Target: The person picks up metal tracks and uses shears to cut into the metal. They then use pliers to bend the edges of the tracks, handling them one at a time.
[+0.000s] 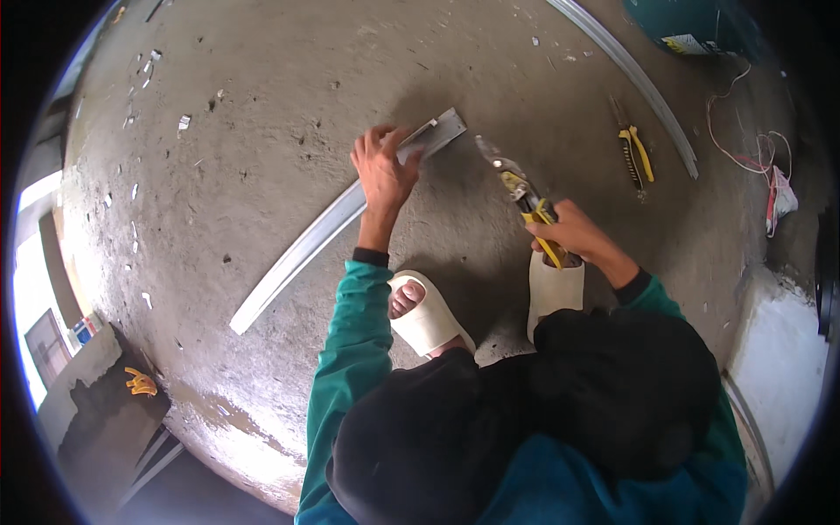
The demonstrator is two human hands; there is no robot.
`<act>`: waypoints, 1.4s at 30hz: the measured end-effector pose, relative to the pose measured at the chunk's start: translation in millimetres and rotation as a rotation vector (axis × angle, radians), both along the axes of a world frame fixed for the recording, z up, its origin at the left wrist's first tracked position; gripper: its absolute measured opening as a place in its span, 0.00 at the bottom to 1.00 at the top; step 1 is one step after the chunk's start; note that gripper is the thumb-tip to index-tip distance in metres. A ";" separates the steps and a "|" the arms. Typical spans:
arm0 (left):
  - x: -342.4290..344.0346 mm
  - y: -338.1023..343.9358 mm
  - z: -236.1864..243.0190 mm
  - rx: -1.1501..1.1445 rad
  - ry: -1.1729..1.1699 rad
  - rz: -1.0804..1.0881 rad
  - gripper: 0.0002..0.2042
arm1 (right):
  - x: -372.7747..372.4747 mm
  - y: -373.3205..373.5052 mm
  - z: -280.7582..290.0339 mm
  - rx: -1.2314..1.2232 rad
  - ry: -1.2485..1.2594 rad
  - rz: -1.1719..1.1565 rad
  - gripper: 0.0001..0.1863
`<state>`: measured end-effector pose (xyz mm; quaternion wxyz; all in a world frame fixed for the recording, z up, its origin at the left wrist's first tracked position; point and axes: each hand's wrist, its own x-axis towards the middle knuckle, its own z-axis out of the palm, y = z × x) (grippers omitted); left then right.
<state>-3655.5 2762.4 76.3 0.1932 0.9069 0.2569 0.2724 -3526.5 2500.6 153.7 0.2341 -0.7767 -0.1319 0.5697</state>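
Note:
A long grey metal channel slants over the concrete floor, its far end in front of me. Near that end my left hand is closed on it, with the fingers bent over its edge and partly hidden. Beside the fingers, a thin strip stands along the channel's edge. My right hand grips the yellow and black handles of tin snips. Their metal jaws point away from me, just right of the channel's end and apart from it.
Yellow-handled pliers lie at the right, near a second long metal strip. Beyond are a tangled cord and a dark green container. Light scraps litter the left floor. An orange object sits lower left.

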 end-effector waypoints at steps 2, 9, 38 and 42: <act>-7.3 -24.2 9.7 -0.095 -0.082 0.063 0.16 | 1.9 -10.6 16.4 0.130 0.127 -0.193 0.15; -21.1 -160.1 56.5 -1.403 -0.013 -0.399 0.25 | -19.0 -5.8 17.4 0.393 0.026 -0.151 0.17; -7.8 -134.5 82.3 -0.444 -0.082 -0.402 0.38 | -39.3 -2.8 -6.9 0.838 0.589 -0.602 0.21; 8.2 -139.0 83.7 -0.580 -0.041 -0.258 0.31 | -53.3 -4.0 -19.0 0.661 0.093 -0.455 0.13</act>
